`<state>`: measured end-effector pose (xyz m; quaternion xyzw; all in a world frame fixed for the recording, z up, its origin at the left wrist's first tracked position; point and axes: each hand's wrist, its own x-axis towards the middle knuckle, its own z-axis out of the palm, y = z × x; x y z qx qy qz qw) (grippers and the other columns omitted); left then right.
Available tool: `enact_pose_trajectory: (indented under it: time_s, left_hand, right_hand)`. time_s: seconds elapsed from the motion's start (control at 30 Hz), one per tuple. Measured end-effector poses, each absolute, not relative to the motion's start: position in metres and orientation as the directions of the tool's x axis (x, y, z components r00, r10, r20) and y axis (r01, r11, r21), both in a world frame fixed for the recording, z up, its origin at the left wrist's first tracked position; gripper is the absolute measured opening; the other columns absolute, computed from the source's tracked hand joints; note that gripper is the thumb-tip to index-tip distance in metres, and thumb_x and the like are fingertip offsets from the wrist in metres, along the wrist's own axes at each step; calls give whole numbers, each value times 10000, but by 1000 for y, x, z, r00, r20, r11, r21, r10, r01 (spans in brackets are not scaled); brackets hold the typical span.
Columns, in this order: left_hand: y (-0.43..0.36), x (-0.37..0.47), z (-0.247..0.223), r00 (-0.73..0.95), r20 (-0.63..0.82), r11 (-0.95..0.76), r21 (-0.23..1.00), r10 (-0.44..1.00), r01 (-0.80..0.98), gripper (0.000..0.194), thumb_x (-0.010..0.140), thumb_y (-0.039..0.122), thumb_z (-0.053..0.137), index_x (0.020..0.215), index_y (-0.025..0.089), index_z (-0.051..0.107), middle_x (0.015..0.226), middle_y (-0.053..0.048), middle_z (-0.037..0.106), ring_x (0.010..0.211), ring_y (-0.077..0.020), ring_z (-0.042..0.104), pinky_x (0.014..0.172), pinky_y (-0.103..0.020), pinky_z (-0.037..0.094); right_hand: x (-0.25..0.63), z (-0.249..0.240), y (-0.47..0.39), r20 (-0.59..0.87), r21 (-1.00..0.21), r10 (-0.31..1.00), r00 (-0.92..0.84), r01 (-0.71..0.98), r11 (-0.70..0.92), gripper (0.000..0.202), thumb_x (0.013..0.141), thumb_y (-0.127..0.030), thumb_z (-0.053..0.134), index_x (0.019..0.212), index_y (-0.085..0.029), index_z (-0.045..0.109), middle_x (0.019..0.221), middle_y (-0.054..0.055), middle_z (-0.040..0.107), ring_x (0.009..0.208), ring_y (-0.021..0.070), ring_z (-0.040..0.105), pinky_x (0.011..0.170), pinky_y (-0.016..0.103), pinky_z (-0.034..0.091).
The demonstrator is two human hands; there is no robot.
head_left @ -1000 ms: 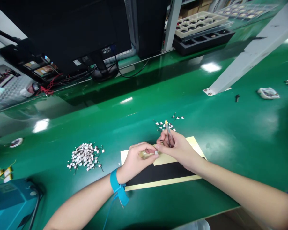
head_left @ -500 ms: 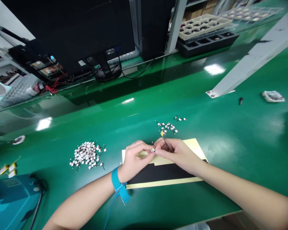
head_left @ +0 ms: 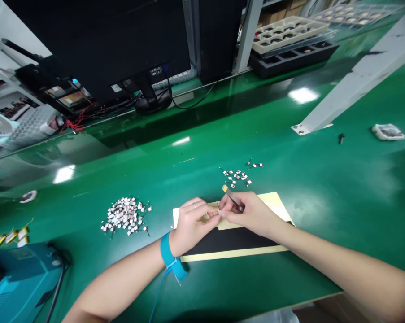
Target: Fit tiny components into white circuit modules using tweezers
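Note:
My left hand (head_left: 194, 226), with a blue wrist strap (head_left: 168, 252), is closed in a pinch on a small white part with a thin dark lead (head_left: 219, 211). The fingertips of my right hand (head_left: 251, 214) meet it at the same small part. Tucked in my right hand are tweezers (head_left: 235, 199), their yellow end pointing up and away. Both hands are over a pale yellow sheet (head_left: 272, 204) with a black strip (head_left: 237, 241). Just beyond them lies a loose group of similar small white parts (head_left: 238, 176). Fingers partly hide the pinched part.
A larger pile of small white parts (head_left: 125, 215) lies left. A teal machine (head_left: 23, 282) and yellow-ended pieces (head_left: 12, 235) occupy the near left. At the back stand a monitor (head_left: 104, 40) and stacked trays (head_left: 289, 36); a grey post (head_left: 350, 85) rises on the right.
The tweezers have tilted in my right hand, their yellow end moving slightly left. The fingertips of both hands have drawn closer around the small part. The view has shifted slightly.

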<state>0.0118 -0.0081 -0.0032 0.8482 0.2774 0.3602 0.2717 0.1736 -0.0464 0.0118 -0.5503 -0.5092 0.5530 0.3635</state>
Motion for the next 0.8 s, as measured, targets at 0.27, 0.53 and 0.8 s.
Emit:
enact_pose_trajectory:
  time_s: [0.27, 0.53, 0.8]
  left_hand:
    - [-9, 13, 1, 566, 403, -614, 750, 720, 247, 62, 685, 196, 634, 661, 152, 598, 558, 3, 600, 547, -92, 534, 560, -209, 427]
    - [0, -5, 19, 722, 287, -720, 564, 629, 403, 159, 754, 234, 556, 889, 155, 588, 813, -39, 649, 762, -138, 566, 707, -245, 455]
    - [31, -107, 37, 557, 4, -554, 106, 830, 826, 194, 764, 249, 542, 929, 166, 601, 896, -70, 626, 812, -209, 565, 729, -341, 447]
  right_hand:
    - [183, 13, -42, -257, -965, 943, -210, -4, -264, 199, 637, -290, 650, 657, -148, 511, 611, -29, 500, 591, 91, 476, 576, 225, 365]
    - [189, 4, -43, 113, -744, 992, -49, 658, 117, 131, 719, -297, 549, 692, -175, 507, 477, -60, 371, 415, 71, 330, 416, 199, 277]
    - [194, 8, -44, 229, -475, 952, -204, 830, 292, 184, 792, -298, 488, 646, -186, 503, 551, -14, 533, 459, 105, 489, 433, 199, 329]
